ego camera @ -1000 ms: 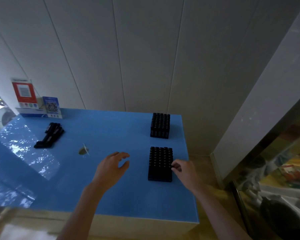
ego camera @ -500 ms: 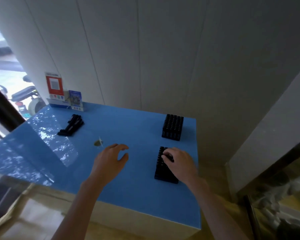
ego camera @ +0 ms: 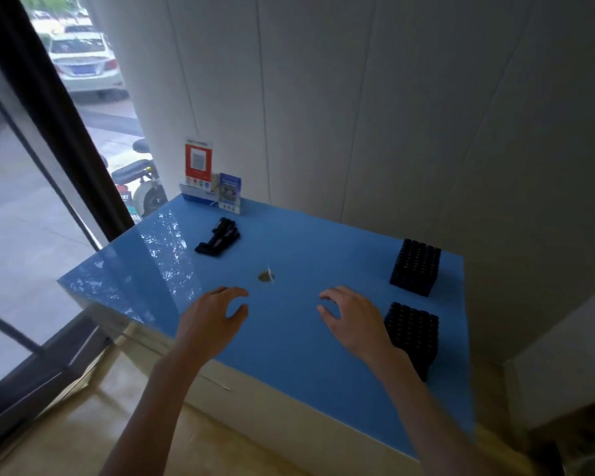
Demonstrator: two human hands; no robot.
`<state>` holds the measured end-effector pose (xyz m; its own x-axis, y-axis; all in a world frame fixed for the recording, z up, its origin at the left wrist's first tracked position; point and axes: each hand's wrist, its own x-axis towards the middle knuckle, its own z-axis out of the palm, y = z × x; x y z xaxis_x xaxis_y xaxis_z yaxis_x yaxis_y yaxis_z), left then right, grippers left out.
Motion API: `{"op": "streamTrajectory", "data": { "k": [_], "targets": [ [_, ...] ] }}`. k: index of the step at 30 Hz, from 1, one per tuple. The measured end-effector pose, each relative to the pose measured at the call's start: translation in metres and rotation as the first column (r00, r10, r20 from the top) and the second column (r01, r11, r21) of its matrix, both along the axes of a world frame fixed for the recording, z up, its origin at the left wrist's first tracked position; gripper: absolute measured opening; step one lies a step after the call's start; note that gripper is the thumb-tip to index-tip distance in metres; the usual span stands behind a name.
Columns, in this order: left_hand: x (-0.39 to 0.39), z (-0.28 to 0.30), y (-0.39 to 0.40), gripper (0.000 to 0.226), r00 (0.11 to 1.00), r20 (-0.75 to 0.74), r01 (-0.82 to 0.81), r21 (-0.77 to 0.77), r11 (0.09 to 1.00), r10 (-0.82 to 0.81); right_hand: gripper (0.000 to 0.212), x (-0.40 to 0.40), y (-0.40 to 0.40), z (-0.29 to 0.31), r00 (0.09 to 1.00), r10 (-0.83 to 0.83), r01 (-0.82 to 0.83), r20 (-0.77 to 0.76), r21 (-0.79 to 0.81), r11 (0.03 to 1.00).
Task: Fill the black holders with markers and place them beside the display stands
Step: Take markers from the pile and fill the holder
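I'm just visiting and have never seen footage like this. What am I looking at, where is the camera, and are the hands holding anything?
No machine here: a person wears a camera on the head, looking down at their own two hands. The left hand and right hand hover over a blue table, fingers loosely curled, holding nothing. On the table's right side stand two black holders packed with markers, one near and one farther. A loose pile of black markers lies at the left, near two small display stands by the wall.
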<state>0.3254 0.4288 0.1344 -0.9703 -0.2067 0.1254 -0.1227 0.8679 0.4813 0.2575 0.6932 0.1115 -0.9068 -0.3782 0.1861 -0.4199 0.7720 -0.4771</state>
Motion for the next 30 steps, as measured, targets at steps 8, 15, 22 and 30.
{"op": "streamTrajectory", "data": {
  "k": [8,15,22,30],
  "targets": [
    [0.019,-0.004,-0.120,0.026,1.000,-0.001,0.016,0.028,0.999,-0.016,0.026,0.005,-0.116,-0.014,0.999,-0.047,0.047,0.020,0.027,0.999],
    [0.016,-0.013,-0.236,0.026,1.000,-0.006,-0.013,0.033,0.999,0.013,0.025,0.007,-0.207,-0.029,0.995,-0.081,0.077,0.055,0.076,0.994],
    [-0.023,-0.031,-0.321,0.028,0.999,0.029,-0.046,0.032,0.998,0.045,0.029,-0.018,-0.253,-0.038,0.983,-0.136,0.127,0.119,0.082,0.988],
    [-0.106,-0.056,-0.384,0.027,0.984,0.062,-0.173,0.127,0.977,0.166,0.029,-0.099,-0.284,-0.058,0.976,-0.159,0.150,0.150,0.065,0.986]
  ]
}}
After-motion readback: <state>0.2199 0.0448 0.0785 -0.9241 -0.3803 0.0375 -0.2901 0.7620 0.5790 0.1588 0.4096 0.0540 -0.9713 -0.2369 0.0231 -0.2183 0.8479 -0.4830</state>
